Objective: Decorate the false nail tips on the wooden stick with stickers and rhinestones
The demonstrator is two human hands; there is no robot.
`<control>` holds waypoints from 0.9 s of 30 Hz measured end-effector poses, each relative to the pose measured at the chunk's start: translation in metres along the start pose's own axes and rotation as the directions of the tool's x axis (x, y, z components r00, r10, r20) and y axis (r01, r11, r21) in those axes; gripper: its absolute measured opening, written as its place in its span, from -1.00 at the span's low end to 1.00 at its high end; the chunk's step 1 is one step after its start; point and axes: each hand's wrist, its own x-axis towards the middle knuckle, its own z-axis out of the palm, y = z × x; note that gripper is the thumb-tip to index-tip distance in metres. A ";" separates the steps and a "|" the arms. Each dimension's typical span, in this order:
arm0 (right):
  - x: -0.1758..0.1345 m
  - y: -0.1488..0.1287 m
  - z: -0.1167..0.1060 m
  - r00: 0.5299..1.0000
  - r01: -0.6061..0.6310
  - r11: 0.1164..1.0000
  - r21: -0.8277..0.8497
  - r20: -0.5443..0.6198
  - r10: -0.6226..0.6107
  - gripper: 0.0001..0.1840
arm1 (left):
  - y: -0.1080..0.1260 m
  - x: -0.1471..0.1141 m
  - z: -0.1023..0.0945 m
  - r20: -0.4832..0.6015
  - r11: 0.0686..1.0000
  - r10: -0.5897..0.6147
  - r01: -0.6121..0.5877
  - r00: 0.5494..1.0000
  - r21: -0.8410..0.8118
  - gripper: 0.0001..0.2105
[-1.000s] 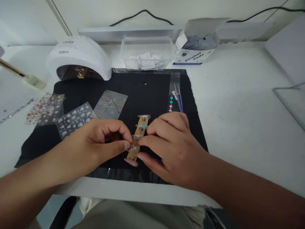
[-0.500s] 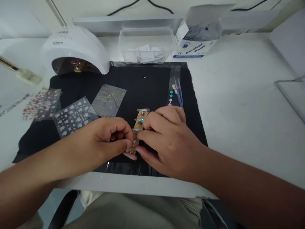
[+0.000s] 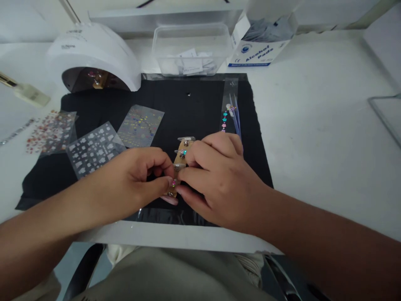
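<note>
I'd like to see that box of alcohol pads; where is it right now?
The box of alcohol pads stands open at the far edge of the white table, right of centre, beside the clear plastic tub.

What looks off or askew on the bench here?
Little. The sticker sheets lie fanned and overlapping, one hanging off the black mat onto the table. The alcohol pads box sits open and skewed. Both hands pinch the nail-tip strip.
</note>
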 end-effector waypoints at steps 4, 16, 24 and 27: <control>0.000 -0.001 -0.002 0.999 -0.021 1.000 -0.011 0.024 0.022 -0.71 | 0.003 -0.002 -0.001 0.019 0.999 0.053 -0.053 0.998 0.002 -0.86; 0.000 0.000 0.000 1.000 -0.003 1.000 0.005 0.008 0.003 -0.72 | 0.003 -0.003 0.000 0.010 0.996 0.066 -0.066 0.998 0.060 -0.85; -0.001 0.001 0.001 1.000 0.002 1.000 0.006 -0.006 -0.002 -0.71 | -0.001 -0.002 0.000 -0.018 0.991 0.051 -0.048 0.999 0.125 -0.86; 0.000 0.000 0.000 1.000 -0.005 1.000 0.010 -0.007 0.005 -0.71 | 0.002 -0.003 0.000 -0.002 0.991 0.064 -0.063 0.998 0.119 -0.85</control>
